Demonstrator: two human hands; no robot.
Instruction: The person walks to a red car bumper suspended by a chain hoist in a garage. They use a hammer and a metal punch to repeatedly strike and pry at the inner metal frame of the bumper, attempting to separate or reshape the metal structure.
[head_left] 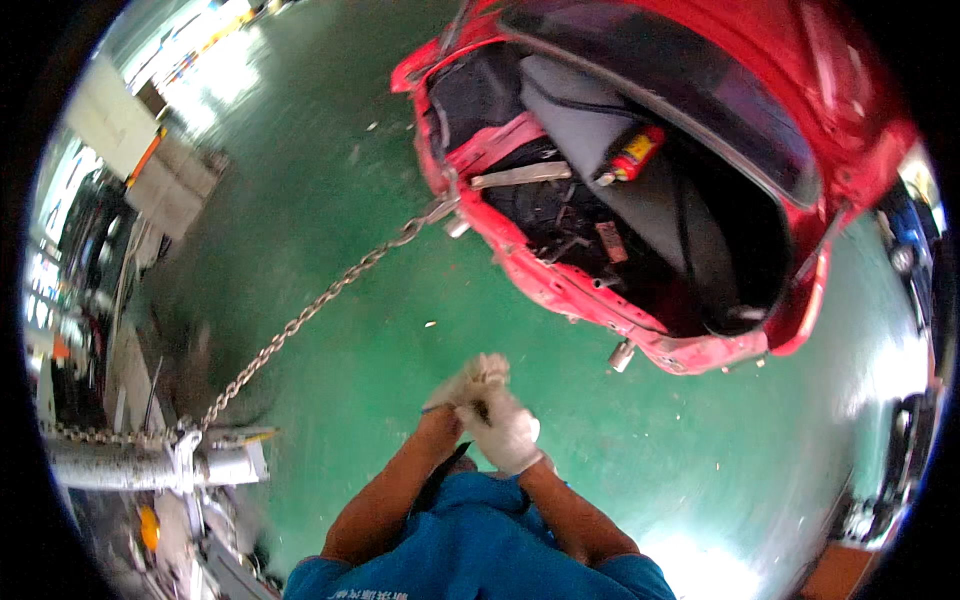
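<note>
Both my hands wear whitish work gloves and meet in front of my waist. My left hand (pixel 468 384) is the farther one, blurred by motion. Across its lower side lies my right hand (pixel 505 434), touching it; a small dark patch shows between the two. Overlap and blur hide how the fingers are bent and whether anything is between them. Beyond them is the open rear of a red car body (pixel 540 283). Inside it lie a red and yellow spray can (pixel 636 154), a pale flat bar (pixel 522 176) and a grey panel (pixel 575 105).
A metal chain (pixel 320 302) runs from the car's left rear corner down to a thick metal post (pixel 225 466) at left. The car's raised red lid (pixel 850 95) overhangs the right side. Pale boards (pixel 170 185) stand at far left. Green floor (pixel 330 390) surrounds me.
</note>
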